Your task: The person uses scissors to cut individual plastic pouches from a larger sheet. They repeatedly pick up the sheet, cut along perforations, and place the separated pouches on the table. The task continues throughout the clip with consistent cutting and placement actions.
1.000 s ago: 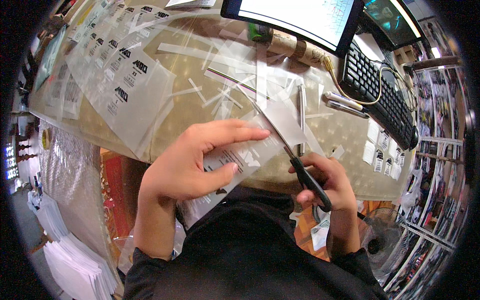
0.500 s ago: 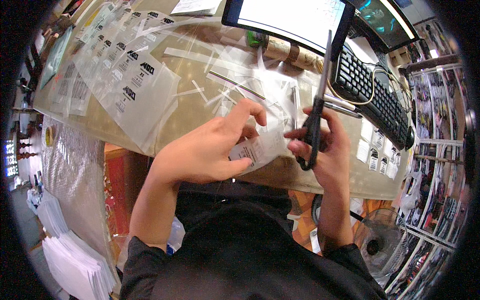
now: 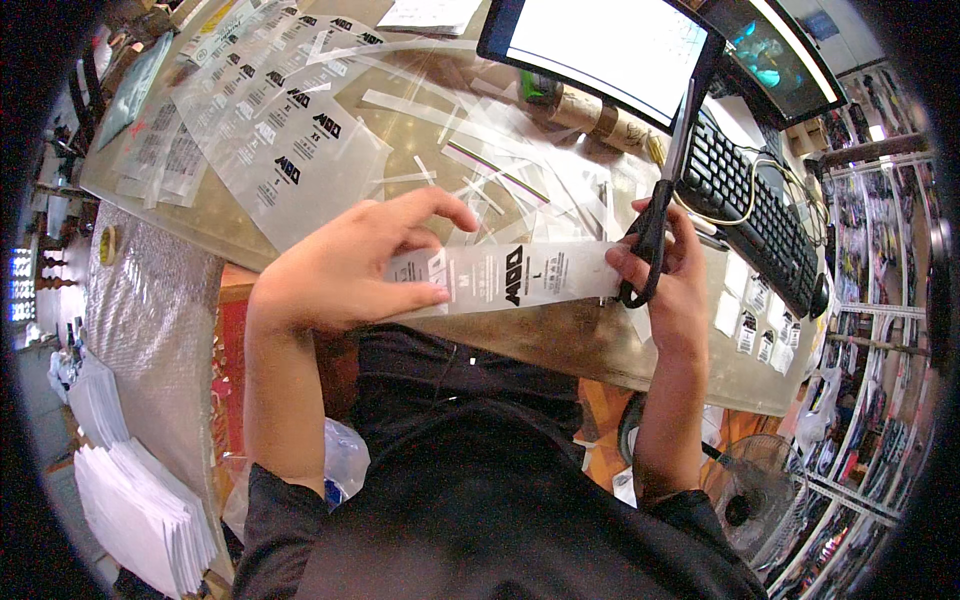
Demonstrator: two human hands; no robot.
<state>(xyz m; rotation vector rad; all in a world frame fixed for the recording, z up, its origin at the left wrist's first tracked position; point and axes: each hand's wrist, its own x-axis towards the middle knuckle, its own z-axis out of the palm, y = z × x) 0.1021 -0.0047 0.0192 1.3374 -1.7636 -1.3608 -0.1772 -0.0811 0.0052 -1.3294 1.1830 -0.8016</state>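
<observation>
In the head view, the narrow printed strip [image 3: 490,275] is stretched between the person's two hands, above the near edge of the surface [image 3: 600,350]. The left hand [image 3: 345,265] has its grip on the strip's left end, thumb across the printed face and index finger lifted clear; the fingers behind are partly hidden. The right hand [image 3: 678,270] holds black-handled scissors [image 3: 652,235] and also pinches the strip's right end; the scissors point up and away from the strip, and their blades appear to lie together.

The strip is already separate from any larger sheet, but its printed blocks, some black and some white, are still joined in one length. Loose clear offcuts [image 3: 410,105] litter the middle of the surface, which suggests a good deal of cutting is done. Wider printed sheets [image 3: 335,175] lie whole at the left, apparently uncut. Small separate labels [image 3: 748,330] sit in a group at the right, below the keyboard [image 3: 745,205], and look finished.
</observation>
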